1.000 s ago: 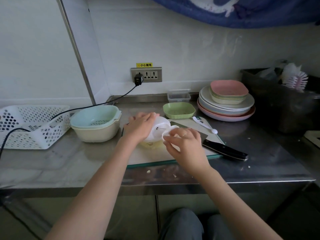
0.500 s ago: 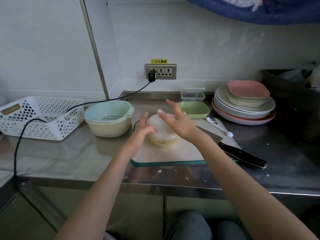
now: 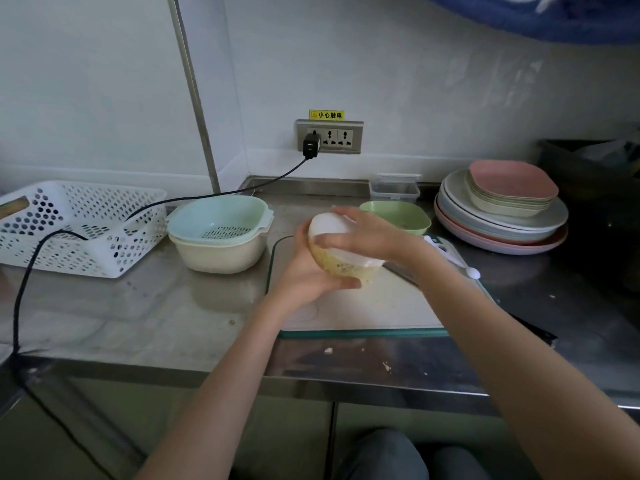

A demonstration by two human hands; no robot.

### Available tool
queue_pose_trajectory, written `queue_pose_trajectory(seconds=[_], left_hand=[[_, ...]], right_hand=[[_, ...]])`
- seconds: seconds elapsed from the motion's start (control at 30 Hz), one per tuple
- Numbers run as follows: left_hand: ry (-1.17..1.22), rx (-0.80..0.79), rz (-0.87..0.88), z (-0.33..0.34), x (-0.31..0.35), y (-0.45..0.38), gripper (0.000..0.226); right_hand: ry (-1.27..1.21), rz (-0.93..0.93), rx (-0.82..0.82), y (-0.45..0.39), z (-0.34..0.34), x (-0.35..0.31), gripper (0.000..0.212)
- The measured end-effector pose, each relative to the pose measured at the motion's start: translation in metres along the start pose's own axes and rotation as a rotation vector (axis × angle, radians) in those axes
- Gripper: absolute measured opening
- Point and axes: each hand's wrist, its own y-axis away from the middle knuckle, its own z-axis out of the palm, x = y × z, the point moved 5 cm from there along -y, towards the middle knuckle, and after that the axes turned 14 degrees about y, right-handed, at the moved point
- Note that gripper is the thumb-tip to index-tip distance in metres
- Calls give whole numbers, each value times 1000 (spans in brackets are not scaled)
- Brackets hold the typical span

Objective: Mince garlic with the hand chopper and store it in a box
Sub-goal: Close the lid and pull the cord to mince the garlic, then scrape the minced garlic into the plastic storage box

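Now hand chopper tilted, lid facing left.

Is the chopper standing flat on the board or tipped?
Tipped and lifted. The chopper is tilted above the board, left hand gripping its bowl, right hand gripping its lid.

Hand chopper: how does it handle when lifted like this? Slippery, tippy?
The hand chopper likely feels light: the left hand cups its base. Its domed white lid probably gets slippery, so the right hand clamps on top. Held tilted above the cutting board, contents may shift.
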Motion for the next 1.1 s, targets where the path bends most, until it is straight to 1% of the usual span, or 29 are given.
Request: queue_pose_trajectory(seconds=[0.1,0.17,0.27,0.33,0.4,0.47,0.5,0.57,0.67,0.7,0.77,0.87,0.9,0.97,1.07,1.1], left_hand=[[36,18,66,3,4,3,109],[64,8,90,1,2,3,106],[126,-23,123,-7,-4,-1,107],[168,-50,122,-12,-12,-1,113],[178,-63,126,-15,-16,2,116],[166,-60,135,-16,-17,6,118],[152,-47,146,-17,-17,7,118],[61,17,179,-19,-13,9,122],[17,43,197,-21,-15,7,119],[22,31,191,-20,-16,7,119],[21,9,179,-19,-18,7,120],[15,14,180,-20,-17,7,116],[8,27,181,-21,-17,7,113],[-10,37,162,-21,-18,6,110],[3,15,159,-19,-18,5,110],[8,11,148,-19,-19,4,111]], right_hand=[[-62,-53,-20,3,-7,1,72],[-75,-113,-22,5,-8,0,68],[-83,-247,-51,10,-13,-5,70],[-144,-305,-25,12,-22,-5,74],[-345,-307,41,10,-36,1,73],[-576,-261,39,7,-42,12,73],[-646,-221,23,5,-41,18,75],[-678,-183,14,5,-35,25,81],[-738,-190,95,4,-31,30,93],[-720,-215,111,4,-31,27,91],[-570,-279,129,5,-27,19,79],[-533,-310,156,5,-21,12,72],[-496,-311,159,5,-19,11,70],[-378,-340,117,5,-12,8,75],[-468,-313,135,3,-8,12,74],[-433,-323,124,5,-7,11,73]])
